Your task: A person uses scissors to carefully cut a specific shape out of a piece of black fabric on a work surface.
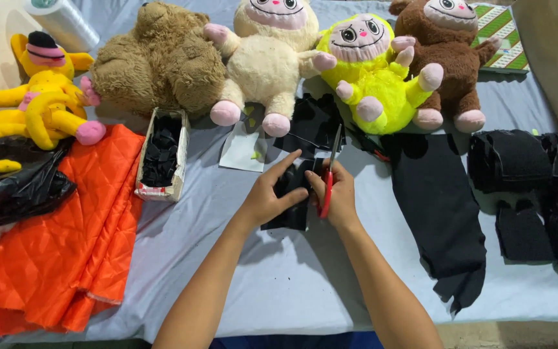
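Both bare forearms reach up from the bottom edge. At centre frame, the left hand (267, 196) pinches a small black fabric piece (290, 197) on the grey-blue surface (279, 291); the right hand (337, 197) grips red-handled scissors (328, 174), blades up. Cutting looks underway: black scraps fill the small cardboard box (161, 155) left of centre, and more dark cloth (439, 207) waits uncut at right.

This looks like a small toy-sewing workshop. A worktable covered in pale grey cloth (279, 291) carries finished plush toys: a tan bear (163, 58) at eleven o'clock, a neon-yellow one (372, 71) at one o'clock. Stacks of cut black fabric pieces (524, 187) lie at three o'clock, orange quilted material (66, 245) at eight, and a small box of black scraps (161, 155) at ten.
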